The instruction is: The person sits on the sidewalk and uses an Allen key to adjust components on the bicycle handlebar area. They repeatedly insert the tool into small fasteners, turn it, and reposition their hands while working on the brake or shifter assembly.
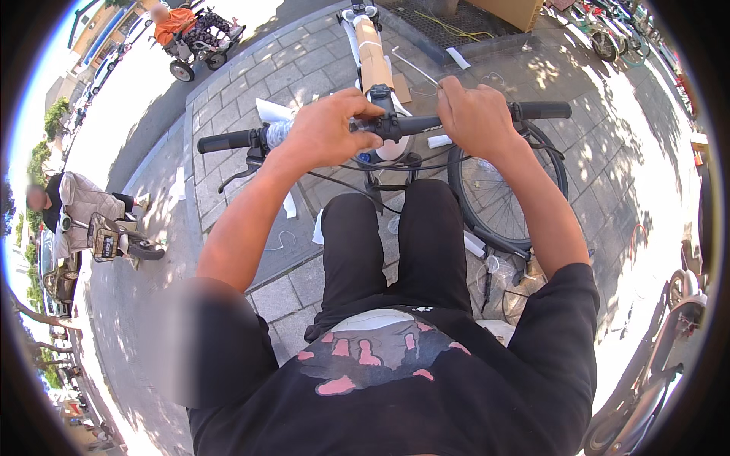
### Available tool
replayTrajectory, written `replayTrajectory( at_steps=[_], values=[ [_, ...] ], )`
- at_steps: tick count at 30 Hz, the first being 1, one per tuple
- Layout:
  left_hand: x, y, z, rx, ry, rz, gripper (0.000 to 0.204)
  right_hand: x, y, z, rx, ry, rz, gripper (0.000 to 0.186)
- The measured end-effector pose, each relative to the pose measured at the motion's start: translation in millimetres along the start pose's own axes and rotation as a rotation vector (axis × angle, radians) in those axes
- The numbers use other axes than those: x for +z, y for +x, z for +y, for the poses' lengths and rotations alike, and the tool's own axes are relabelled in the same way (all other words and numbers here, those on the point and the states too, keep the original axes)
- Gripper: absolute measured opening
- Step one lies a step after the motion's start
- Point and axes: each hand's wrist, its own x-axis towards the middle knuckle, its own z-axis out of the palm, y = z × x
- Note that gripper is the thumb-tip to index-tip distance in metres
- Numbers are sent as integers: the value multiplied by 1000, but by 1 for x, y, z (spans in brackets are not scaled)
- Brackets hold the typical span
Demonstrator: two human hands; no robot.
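My left hand [331, 125] curls at the black handlebar stem [384, 102], thumb and fingers on the clamp area; what lies under them is partly hidden. My right hand [475, 118] is closed on a long thin metal rod [414, 68], like a hex key, just above the bar's right half. The handlebar has black grips [547, 110], a brake lever, dangling cables and clear wrap [277, 135] on the left. Cardboard padding [372, 57] covers the frame tube beyond the stem. A loose wheel [498, 205] lies to the right, under the bar.
Packing scraps [289, 205] litter the pavement [243, 83]. A cardboard box [502, 15] is at the back. A person in a wheelchair [182, 38] is on the road; another on a scooter [103, 235] is at the left. Bikes [608, 42] stand at the back right, another vehicle [669, 342] at lower right.
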Motion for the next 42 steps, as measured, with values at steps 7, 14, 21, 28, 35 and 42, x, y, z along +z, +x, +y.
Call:
replayTrajectory(
  at_steps=[7, 14, 21, 28, 35, 42],
  values=[
    [1, 0, -3, 41, 16, 3, 48, -11, 3, -7, 140, 238, 189, 22],
    [2, 0, -5, 44, 96, 7, 51, -59, -28, -51, 413, 686, 279, 24],
    [15, -2, -11, 118, 153, 140, 51, -61, -94, -105, 683, 1020, 74, 26],
    [11, 7, -18, 113, 10, 24, 46, -32, -146, -127, 462, 754, -12, 22],
    [11, 9, -19, 120, 67, 43, 51, -34, -166, -159, 1089, 1196, -56, 27],
    [6, 0, -3, 82, 16, 3, 47, -27, -235, -153, 1062, 1628, -135, 39]
  ],
)
